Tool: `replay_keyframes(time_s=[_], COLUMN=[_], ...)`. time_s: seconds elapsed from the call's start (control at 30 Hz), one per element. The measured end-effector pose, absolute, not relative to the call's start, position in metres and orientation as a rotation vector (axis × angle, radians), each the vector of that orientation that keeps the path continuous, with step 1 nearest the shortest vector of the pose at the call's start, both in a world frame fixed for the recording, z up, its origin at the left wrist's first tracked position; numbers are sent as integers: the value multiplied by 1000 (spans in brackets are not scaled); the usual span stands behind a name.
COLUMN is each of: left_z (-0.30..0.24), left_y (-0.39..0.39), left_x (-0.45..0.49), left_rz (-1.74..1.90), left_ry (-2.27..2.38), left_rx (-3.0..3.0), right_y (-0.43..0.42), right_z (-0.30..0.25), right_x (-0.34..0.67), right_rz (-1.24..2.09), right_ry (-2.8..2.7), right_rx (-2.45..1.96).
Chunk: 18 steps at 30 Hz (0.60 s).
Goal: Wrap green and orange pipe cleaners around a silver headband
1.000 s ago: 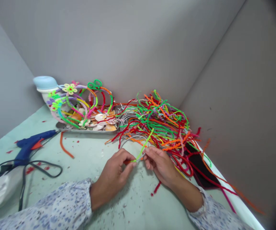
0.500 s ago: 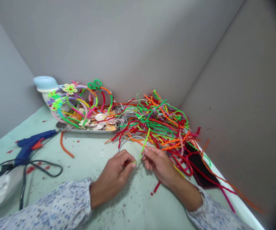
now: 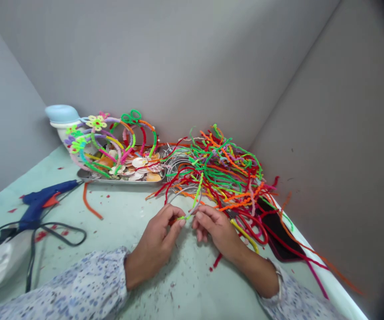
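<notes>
My left hand (image 3: 157, 240) pinches a thin grey headband (image 3: 177, 193) between thumb and forefinger, where a lime-green pipe cleaner (image 3: 197, 190) is wound on it. The pipe cleaner's loose end points up and away. My right hand (image 3: 217, 230) is closed, thumb and forefinger at the band just right of the wound part. Its other fingers are curled below. The band arches away from me over the table, and its far side overlaps the pile behind.
Behind lie a tangled pile of coloured pipe cleaners (image 3: 227, 162), wire headbands (image 3: 178, 159) and a metal tray (image 3: 128, 181) of shells with wrapped headbands. Left are a blue glue gun (image 3: 41, 195) and a white bag (image 3: 5, 266). Red-handled scissors (image 3: 260, 238) and a dark phone (image 3: 280, 235) are right.
Both hands have shifted slightly left with the band. My right fingers have slid from the loose green end toward the band, and the green end stands farther from them.
</notes>
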<state>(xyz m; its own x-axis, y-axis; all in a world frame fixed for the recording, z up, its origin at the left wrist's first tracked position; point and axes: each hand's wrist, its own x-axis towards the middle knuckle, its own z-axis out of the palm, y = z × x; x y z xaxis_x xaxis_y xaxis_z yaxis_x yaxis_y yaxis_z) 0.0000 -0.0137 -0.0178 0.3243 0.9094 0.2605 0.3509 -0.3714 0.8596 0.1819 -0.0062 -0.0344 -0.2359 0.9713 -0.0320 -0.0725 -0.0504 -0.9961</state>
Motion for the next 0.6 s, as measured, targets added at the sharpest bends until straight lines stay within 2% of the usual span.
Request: replay_keyframes(time_s=[0.3, 0.6], left_z=[-18, -17], left_y=[-15, -17], left_x=[0, -2], left_rz=[971, 1108], left_ry=[1052, 1080], left_rx=[1892, 1939], right_y=[-10, -13], right_z=[-35, -40], right_x=[184, 183], right_rz=[1218, 1289], right_ry=[-1458, -1552], right_rx=[-1104, -1092])
